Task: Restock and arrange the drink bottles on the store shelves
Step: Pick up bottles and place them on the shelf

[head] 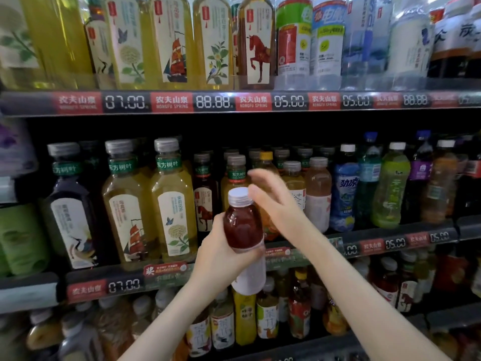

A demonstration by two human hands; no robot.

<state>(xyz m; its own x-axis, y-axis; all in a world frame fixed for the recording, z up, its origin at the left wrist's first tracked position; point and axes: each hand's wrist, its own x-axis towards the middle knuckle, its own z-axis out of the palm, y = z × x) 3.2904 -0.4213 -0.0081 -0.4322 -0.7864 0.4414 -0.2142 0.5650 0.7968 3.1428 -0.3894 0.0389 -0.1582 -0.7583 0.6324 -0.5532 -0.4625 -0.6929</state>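
A bottle of dark red drink (243, 230) with a white cap and a white lower label is held upright in front of the middle shelf (364, 239). My left hand (221, 252) is shut around its lower body. My right hand (270, 199) hovers just right of the cap with fingers apart, holding nothing. Behind the hands stand several tea bottles (174, 204) with grey caps and an orange-labelled bottle partly hidden by my right hand.
The top shelf (234, 102) carries tall tea and water bottles above red price tags. To the right on the middle shelf stand a blue bottle (345, 188) and a green bottle (390, 188). The bottom shelf holds several smaller juice bottles (268, 313).
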